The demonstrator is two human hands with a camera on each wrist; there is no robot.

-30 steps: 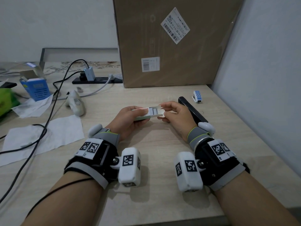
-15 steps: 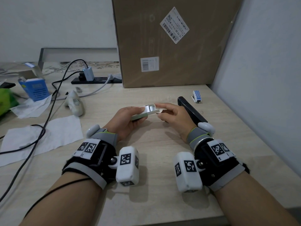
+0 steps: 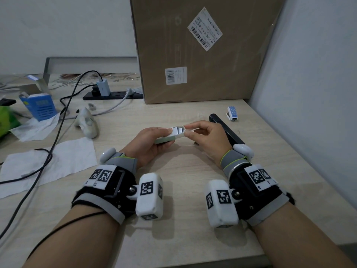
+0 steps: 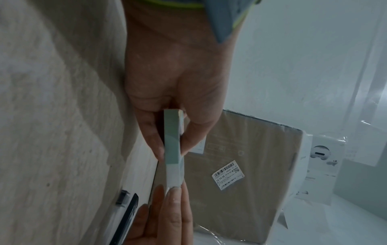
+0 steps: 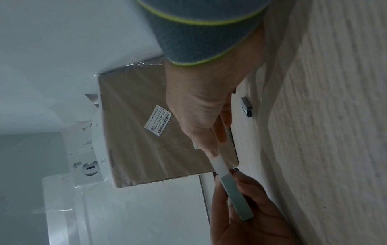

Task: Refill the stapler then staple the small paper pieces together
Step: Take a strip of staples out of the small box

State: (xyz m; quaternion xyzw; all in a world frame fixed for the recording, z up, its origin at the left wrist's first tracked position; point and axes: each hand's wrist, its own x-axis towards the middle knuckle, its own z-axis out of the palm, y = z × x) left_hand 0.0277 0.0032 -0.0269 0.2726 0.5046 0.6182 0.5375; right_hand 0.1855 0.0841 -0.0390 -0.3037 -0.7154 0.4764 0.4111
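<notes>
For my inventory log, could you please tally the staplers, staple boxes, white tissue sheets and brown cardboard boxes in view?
Stapler: 1
Staple box: 1
White tissue sheets: 2
Brown cardboard box: 1
Total: 5

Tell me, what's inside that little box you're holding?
The staple box's white tray is slid partly out, showing grey strips of staples. The green sleeve and left hand hide the rest.

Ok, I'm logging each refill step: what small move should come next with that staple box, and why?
Probably the right hand lifts out a strip of staples: the left hand grips the staple box, whose tray is slid open, while the small stapler lies untouched on the desk.
</notes>
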